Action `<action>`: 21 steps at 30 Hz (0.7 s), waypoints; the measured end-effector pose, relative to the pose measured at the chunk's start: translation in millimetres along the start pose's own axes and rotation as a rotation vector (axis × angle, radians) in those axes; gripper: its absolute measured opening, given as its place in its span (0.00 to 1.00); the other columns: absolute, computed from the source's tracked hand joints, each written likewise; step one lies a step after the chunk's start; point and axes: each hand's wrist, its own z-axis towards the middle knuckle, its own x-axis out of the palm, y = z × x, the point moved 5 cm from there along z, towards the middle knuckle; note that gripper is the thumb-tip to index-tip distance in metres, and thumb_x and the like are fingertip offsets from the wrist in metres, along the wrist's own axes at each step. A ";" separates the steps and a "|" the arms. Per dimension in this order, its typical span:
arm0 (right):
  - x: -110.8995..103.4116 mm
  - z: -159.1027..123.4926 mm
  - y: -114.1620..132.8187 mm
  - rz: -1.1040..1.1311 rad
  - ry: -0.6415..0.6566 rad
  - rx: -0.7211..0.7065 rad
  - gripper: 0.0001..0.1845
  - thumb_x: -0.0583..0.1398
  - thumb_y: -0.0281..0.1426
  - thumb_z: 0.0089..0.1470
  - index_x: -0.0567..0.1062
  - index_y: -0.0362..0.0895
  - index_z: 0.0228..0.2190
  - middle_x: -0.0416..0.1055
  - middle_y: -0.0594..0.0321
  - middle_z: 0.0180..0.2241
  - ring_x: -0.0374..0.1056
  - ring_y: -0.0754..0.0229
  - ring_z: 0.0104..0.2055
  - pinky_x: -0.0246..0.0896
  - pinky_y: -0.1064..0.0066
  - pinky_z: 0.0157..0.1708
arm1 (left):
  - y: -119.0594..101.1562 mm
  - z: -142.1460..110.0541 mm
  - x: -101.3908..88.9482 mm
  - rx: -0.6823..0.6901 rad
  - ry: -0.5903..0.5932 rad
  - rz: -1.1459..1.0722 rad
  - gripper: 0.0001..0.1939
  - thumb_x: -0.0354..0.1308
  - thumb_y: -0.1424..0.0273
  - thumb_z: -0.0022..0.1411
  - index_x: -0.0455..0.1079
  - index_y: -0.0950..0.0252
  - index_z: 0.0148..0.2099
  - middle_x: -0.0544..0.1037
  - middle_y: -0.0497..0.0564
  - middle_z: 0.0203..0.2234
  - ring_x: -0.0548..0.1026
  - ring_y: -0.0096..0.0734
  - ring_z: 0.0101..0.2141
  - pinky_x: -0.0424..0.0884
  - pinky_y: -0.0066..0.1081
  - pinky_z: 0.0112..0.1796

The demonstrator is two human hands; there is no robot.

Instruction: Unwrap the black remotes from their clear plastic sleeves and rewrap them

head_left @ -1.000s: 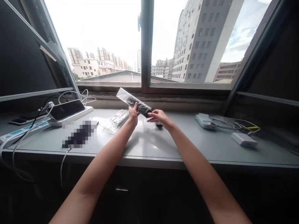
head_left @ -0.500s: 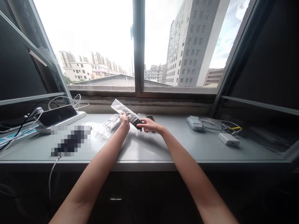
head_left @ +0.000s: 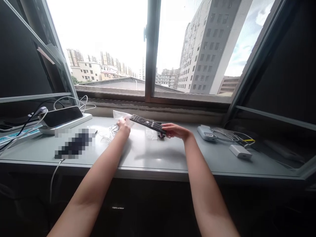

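long black plastic remote [head_left: 147, 124] over the flat grey desktop [head_left: 163, 163], right of a thin clear plastic bag [head_left: 119, 114], left of a boxy white plastic block [head_left: 240, 151].

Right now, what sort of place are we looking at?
Probably an office or workroom, at a desk by a window. A power strip sits on the left, and tall buildings show outside.

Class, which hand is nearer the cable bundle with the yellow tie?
Right: the right hand, holding the remote control, is left of the cable bundle; the left hand, gripping plastic sleeve, is farther left.
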 end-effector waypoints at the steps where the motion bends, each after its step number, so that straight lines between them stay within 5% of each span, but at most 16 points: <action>1: -7.2 -2.8 -0.9 0.048 -0.060 -0.037 0.18 0.65 0.34 0.48 0.74 0.37 0.40 0.76 0.57 0.29 0.62 0.70 0.19 0.54 0.80 0.17 | -0.3 -0.6 -3.2 0.010 -0.061 0.028 0.14 0.52 0.79 0.61 0.62 0.60 0.48 0.72 0.46 0.28 0.73 0.26 0.27 0.72 0.27 0.30; 3: -19.4 -7.6 -2.5 0.142 -0.183 -0.126 0.17 0.64 0.32 0.49 0.74 0.39 0.41 0.77 0.59 0.31 0.63 0.70 0.20 0.55 0.81 0.18 | 0.3 -3.7 -5.3 0.021 -0.129 0.071 0.16 0.54 0.82 0.59 0.61 0.61 0.47 0.70 0.45 0.29 0.72 0.22 0.27 0.71 0.24 0.33; 7: -32.0 -15.7 -8.4 0.259 -0.342 -0.238 0.12 0.62 0.32 0.53 0.73 0.43 0.40 0.76 0.57 0.42 0.71 0.67 0.29 0.59 0.81 0.22 | 10.4 -12.3 7.0 -0.004 0.028 0.278 0.19 0.58 0.84 0.57 0.61 0.63 0.48 0.72 0.48 0.32 0.73 0.23 0.29 0.71 0.26 0.36; 10: -34.9 -19.8 -20.0 0.275 -0.401 -0.158 0.07 0.61 0.31 0.55 0.73 0.44 0.37 0.76 0.57 0.44 0.72 0.65 0.34 0.60 0.80 0.23 | 27.6 -21.6 13.5 -0.045 0.139 0.451 0.28 0.65 0.85 0.48 0.61 0.63 0.50 0.73 0.51 0.32 0.75 0.33 0.34 0.70 0.34 0.40; 15: -50.1 -26.7 -45.0 0.309 -0.728 0.111 0.05 0.60 0.26 0.56 0.67 0.42 0.30 0.77 0.55 0.36 0.64 0.70 0.22 0.53 0.81 0.16 | 45.7 -40.9 27.4 0.015 0.436 0.719 0.38 0.67 0.79 0.50 0.56 0.64 0.61 0.75 0.54 0.34 0.75 0.39 0.41 0.66 0.38 0.47; 19: -59.5 -25.5 -50.5 0.317 -0.886 0.151 0.08 0.60 0.25 0.56 0.63 0.44 0.30 0.73 0.61 0.28 0.63 0.70 0.19 0.56 0.82 0.14 | 38.1 -43.8 28.9 0.051 0.444 0.707 0.42 0.63 0.81 0.52 0.50 0.61 0.66 0.75 0.53 0.34 0.76 0.34 0.36 0.69 0.36 0.45; 21: -62.0 -24.1 -52.5 0.312 -0.929 0.171 0.09 0.61 0.25 0.55 0.64 0.43 0.32 0.71 0.62 0.26 0.66 0.68 0.19 0.58 0.80 0.14 | 36.4 -41.0 28.2 0.033 0.433 0.668 0.39 0.64 0.79 0.51 0.57 0.61 0.63 0.75 0.54 0.34 0.76 0.36 0.35 0.70 0.36 0.42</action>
